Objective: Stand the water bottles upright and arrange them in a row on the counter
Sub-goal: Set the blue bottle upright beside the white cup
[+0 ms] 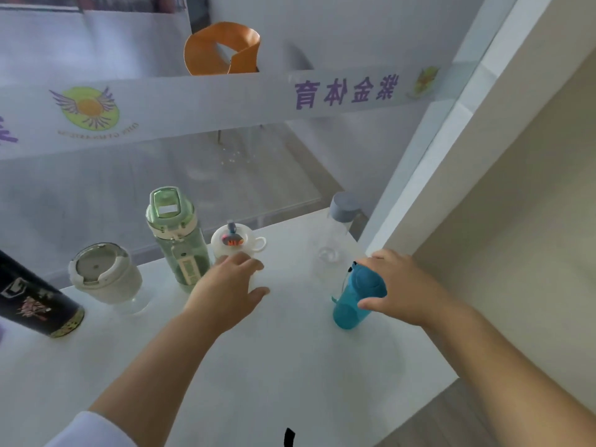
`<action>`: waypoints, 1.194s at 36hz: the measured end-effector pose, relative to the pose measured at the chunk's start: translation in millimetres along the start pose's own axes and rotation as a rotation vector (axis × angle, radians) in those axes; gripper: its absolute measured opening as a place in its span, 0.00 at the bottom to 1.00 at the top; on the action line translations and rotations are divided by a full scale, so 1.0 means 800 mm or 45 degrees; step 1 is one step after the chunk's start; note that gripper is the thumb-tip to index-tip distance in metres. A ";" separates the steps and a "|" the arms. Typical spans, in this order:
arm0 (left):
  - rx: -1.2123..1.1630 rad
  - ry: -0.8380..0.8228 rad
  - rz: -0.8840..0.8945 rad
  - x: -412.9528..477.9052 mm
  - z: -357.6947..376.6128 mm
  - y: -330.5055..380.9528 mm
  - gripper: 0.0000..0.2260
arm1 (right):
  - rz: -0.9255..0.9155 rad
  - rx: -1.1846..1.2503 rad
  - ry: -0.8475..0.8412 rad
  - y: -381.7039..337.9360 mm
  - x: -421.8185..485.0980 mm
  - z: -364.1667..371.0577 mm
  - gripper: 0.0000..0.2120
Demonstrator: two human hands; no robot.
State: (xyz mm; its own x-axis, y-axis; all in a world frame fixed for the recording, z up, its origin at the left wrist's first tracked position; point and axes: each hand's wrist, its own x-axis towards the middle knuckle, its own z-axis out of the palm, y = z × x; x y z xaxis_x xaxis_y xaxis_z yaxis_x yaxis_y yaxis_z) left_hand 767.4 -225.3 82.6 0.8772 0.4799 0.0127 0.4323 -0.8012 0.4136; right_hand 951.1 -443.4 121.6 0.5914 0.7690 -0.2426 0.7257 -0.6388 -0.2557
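Several bottles stand on the white counter. At the far left is a black bottle, then a short clear cup with a white lid, and a tall green bottle. My left hand is wrapped around a white bottle with a small figure on its lid. My right hand grips a blue bottle, which stands upright. Behind it stands a clear bottle with a grey cap.
A glass partition with a frosted band and purple lettering runs along the counter's far edge. A beige wall rises at the right. An orange chair shows beyond the glass. The counter's right edge drops to a wooden floor.
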 end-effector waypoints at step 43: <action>0.041 0.060 -0.543 0.093 0.036 -0.029 0.21 | -0.462 -0.057 -0.234 -0.073 0.211 -0.009 0.28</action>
State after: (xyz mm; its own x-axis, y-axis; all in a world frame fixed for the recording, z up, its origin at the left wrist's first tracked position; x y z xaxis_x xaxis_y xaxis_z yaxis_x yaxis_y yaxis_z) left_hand 828.9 -181.3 47.6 0.6081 0.7860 -0.1115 0.7614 -0.5378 0.3620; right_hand 1011.6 -276.1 102.4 0.2245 0.9245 -0.3080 0.8926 -0.3219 -0.3158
